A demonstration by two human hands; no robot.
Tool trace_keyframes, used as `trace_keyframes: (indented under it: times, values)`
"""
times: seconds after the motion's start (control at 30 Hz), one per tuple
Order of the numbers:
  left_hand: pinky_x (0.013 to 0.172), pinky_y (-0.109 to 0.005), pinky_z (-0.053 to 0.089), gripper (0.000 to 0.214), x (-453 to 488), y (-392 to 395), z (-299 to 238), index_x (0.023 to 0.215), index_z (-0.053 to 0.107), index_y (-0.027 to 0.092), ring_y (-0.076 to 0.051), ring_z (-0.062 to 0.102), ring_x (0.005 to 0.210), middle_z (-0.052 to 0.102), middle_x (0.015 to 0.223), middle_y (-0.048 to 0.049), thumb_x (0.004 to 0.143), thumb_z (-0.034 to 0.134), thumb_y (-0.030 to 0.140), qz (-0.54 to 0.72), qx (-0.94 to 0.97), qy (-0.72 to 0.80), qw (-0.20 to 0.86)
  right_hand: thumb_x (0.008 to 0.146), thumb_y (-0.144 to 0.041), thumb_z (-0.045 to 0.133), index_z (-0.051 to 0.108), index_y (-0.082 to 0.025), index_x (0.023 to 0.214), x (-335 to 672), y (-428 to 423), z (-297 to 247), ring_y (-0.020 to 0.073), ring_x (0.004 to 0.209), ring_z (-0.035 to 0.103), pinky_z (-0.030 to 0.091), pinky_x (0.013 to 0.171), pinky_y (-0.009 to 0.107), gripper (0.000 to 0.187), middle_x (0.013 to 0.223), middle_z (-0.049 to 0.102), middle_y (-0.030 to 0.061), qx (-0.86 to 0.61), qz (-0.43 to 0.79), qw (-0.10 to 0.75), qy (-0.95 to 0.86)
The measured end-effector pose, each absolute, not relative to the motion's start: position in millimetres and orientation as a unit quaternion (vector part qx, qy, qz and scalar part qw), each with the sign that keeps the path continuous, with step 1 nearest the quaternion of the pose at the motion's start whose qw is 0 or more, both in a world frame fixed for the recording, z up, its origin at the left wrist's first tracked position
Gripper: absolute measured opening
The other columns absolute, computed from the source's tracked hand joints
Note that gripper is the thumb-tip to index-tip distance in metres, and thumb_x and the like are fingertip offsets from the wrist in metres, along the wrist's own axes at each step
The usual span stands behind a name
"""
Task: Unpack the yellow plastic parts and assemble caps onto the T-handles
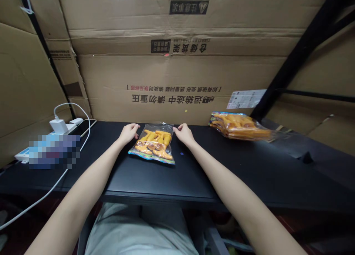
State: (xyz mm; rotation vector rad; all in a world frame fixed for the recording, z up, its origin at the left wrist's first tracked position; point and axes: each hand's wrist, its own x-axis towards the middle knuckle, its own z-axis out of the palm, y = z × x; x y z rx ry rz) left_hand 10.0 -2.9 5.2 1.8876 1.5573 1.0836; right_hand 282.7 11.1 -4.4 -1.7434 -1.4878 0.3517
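A clear plastic bag of orange toy pieces (154,142) lies flat on the black table (155,181) in front of me. My left hand (128,132) pinches the bag's upper left corner with curled fingers. My right hand (183,133) grips the upper right corner the same way. Both forearms reach straight out over the table's front edge.
A pile of similar filled bags (238,126) lies at the right rear of the table. A white power strip with a charger (59,126), a white cable (41,197) and a phone (84,126) sit at the left. Cardboard sheets (177,63) wall the back and sides.
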Motion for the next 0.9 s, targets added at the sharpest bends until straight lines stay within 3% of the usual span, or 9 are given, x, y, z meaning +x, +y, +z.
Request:
trace_keyframes:
  times: [0.07,0.17,0.27,0.37,0.6,0.77,0.9]
  values:
    - [0.076,-0.027,0.05,0.032,11.4,-1.4,3.3,0.103,0.067,0.014,-0.02,0.069,0.073,0.066,0.055,-0.0019,0.088,0.045,0.032,0.402,0.668,0.58,0.236,0.082,-0.029,0.06,0.05,-0.019,0.094,277.1,13.6,-8.3,0.0183,0.079,0.062,0.048,0.077,0.032,0.019,0.083,0.064,0.0061,-0.652,0.276,0.449,-0.545]
    - [0.084,-0.028,0.048,0.028,14.2,2.8,-4.9,0.104,0.066,0.015,-0.021,0.068,0.088,0.074,0.086,-0.008,0.081,0.056,0.026,0.402,0.644,0.606,0.236,0.083,-0.023,0.062,0.049,-0.018,0.1,268.3,14.7,-12.9,0.0148,0.07,0.063,0.052,0.074,0.029,0.022,0.076,0.064,0.0034,-0.581,0.437,0.503,-0.467]
    - [0.095,-0.031,0.044,0.031,15.5,7.3,-14.9,0.105,0.065,0.015,-0.024,0.064,0.107,0.071,0.108,-0.0128,0.077,0.064,0.027,0.405,0.628,0.603,0.28,0.081,-0.018,0.065,0.051,-0.018,0.093,264.2,15.3,-16.2,0.0134,0.068,0.063,0.054,0.071,0.027,0.018,0.073,0.064,0.0028,-0.543,0.505,0.522,-0.421]
    - [0.101,-0.033,0.04,0.033,15.1,9.6,-20.9,0.106,0.064,0.017,-0.024,0.06,0.115,0.069,0.114,-0.0131,0.076,0.066,0.029,0.407,0.622,0.576,0.34,0.079,-0.012,0.066,0.055,-0.017,0.084,264.1,16.5,-18.5,0.0121,0.065,0.063,0.054,0.069,0.025,0.013,0.07,0.063,0.0024,-0.534,0.517,0.525,-0.415]
    - [0.093,-0.031,0.045,0.024,14.8,9.5,-18.9,0.097,0.065,0.016,-0.023,0.063,0.106,0.071,0.107,-0.0127,0.076,0.066,0.028,0.456,0.564,0.585,0.362,0.07,-0.001,0.068,0.06,-0.015,0.072,260.8,13.0,-18.4,0.0116,0.064,0.063,0.054,0.068,0.023,0.017,0.068,0.066,0.0028,-0.491,0.565,0.502,-0.434]
    - [0.083,-0.03,0.046,0.013,10.6,10.2,-17.3,0.06,0.061,0.016,-0.023,0.064,0.087,0.07,0.076,-0.0082,0.069,0.068,0.022,0.431,0.571,0.632,0.299,0.07,-0.003,0.071,0.063,-0.014,0.072,253.2,5.7,-16.4,0.0097,0.057,0.061,0.052,0.061,0.021,0.013,0.064,0.066,0.0026,-0.456,0.609,0.467,-0.451]
    - [0.076,-0.027,0.045,0.014,6.6,11.0,-16.1,0.052,0.058,0.017,-0.018,0.062,0.073,0.064,0.061,-0.0032,0.063,0.065,0.01,0.46,0.547,0.624,0.315,0.075,-0.005,0.067,0.059,-0.014,0.065,250.9,2.5,-12.8,0.0089,0.054,0.059,0.051,0.057,0.021,0.016,0.061,0.064,0.0031,-0.477,0.604,0.467,-0.435]
